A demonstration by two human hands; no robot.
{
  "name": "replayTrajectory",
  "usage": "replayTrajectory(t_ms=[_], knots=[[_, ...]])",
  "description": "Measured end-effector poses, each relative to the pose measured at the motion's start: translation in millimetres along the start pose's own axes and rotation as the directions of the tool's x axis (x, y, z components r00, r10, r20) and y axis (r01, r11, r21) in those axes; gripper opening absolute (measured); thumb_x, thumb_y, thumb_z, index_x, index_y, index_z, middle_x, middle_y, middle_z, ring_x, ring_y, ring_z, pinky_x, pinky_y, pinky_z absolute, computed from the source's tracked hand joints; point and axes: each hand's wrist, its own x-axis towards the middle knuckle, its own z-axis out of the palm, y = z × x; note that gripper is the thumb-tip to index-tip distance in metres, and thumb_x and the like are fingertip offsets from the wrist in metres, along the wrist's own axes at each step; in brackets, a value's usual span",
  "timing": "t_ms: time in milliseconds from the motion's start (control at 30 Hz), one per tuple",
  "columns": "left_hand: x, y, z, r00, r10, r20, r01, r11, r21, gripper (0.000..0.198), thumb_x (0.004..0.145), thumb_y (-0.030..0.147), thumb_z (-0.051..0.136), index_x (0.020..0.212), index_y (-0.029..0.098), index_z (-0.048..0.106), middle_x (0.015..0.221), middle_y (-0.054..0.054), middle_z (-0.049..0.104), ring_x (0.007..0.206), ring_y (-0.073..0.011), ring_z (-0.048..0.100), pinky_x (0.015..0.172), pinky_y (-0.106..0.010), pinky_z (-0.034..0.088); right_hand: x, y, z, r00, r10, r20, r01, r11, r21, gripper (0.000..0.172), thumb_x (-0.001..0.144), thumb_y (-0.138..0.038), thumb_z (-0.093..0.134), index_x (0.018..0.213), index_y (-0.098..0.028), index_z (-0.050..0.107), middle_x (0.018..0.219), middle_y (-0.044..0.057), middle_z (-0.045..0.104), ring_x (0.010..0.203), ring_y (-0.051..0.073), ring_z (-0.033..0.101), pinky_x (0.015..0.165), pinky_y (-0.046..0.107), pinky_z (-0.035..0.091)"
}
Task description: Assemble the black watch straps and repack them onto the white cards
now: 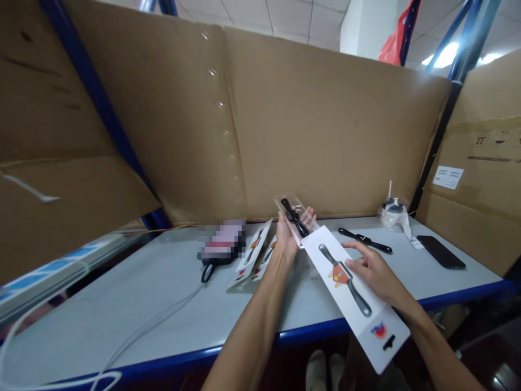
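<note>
My left hand (290, 234) holds a clear plastic blister tray (306, 216) from below, and a black two-handled tool (296, 218) lies in it. A long white printed card (356, 296), showing a picture of such a tool, extends from the tray down to the right. My right hand (372, 271) is at the card's right edge, thumb and fingers bent around that edge. Another black tool (365, 240) lies on the table beyond my right hand. To the left of my left forearm, more printed cards (252, 254) lean on the grey table (171, 304).
A device with a pixelated screen (223, 241) and a cable stands at the left. At the right are a black phone-like slab (440, 252) and a clear container (393, 212) with a white strip. Cardboard walls (325, 130) enclose the table, and a power strip (57, 266) runs along the left.
</note>
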Motion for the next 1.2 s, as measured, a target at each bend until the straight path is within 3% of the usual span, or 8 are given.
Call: replayTrajectory(t_ms=[67,167,433,767,1067,1200], knots=[[1,0,-1.5,1.000,0.022,0.022,-0.022,1.000,0.001,0.059,0.099,0.061,0.025,0.086,0.018,0.063,0.104,-0.017,0.071,0.101,-0.0273,0.071,0.089,-0.047,0.056,-9,6,6,0.999,0.047,0.025,-0.048,0.997,0.059,0.057,0.083,-0.048,0.064,0.133,-0.024,0.053,0.066,0.000,0.068,0.050,0.019,0.061,0.044,0.026,0.041],[4,0,-3.8,0.999,0.021,0.046,-0.022,1.000,0.016,0.059,0.098,0.062,0.027,0.089,0.017,0.063,0.105,-0.018,0.071,0.102,-0.0285,0.071,0.088,-0.048,0.056,-17,13,14,0.993,0.098,0.067,-0.108,0.980,0.168,0.065,0.081,-0.052,0.066,0.137,-0.023,0.052,0.069,0.001,0.070,0.051,0.019,0.062,0.045,0.026,0.043],[5,0,-4.1,0.998,0.008,0.058,-0.009,1.000,0.017,0.055,0.099,0.061,0.025,0.086,0.020,0.060,0.105,-0.016,0.070,0.108,-0.0285,0.069,0.092,-0.051,0.055,-17,12,18,0.991,0.121,0.053,-0.131,0.956,0.261,0.063,0.075,-0.056,0.072,0.127,-0.022,0.058,0.071,0.002,0.073,0.055,0.021,0.068,0.049,0.027,0.047],[6,-1,-4.7,0.997,-0.027,0.067,0.024,0.999,0.046,0.057,0.099,0.061,0.023,0.088,0.019,0.060,0.108,-0.018,0.068,0.101,-0.0284,0.069,0.079,-0.044,0.058,-12,18,14,0.993,0.119,0.011,-0.119,0.962,0.247,0.064,0.074,-0.059,0.072,0.121,-0.019,0.057,0.066,0.002,0.072,0.048,0.018,0.063,0.046,0.025,0.043],[12,4,-11.9,0.998,-0.003,0.055,0.000,0.998,0.055,0.059,0.098,0.062,0.023,0.091,0.018,0.060,0.107,-0.019,0.069,0.097,-0.0291,0.070,0.081,-0.048,0.056,-9,24,29,0.991,0.119,-0.054,-0.098,0.950,0.297,0.078,0.073,-0.059,0.072,0.133,-0.017,0.046,0.068,0.003,0.073,0.050,0.020,0.065,0.047,0.027,0.045],[12,2,-10.9,0.997,-0.033,0.070,0.028,0.997,0.074,0.058,0.098,0.063,0.024,0.093,0.018,0.060,0.109,-0.019,0.068,0.097,-0.0288,0.070,0.077,-0.045,0.057,-13,25,30,0.991,0.123,-0.057,-0.098,0.939,0.330,0.080,0.073,-0.059,0.073,0.133,-0.015,0.045,0.071,0.005,0.075,0.052,0.021,0.066,0.049,0.027,0.047]])
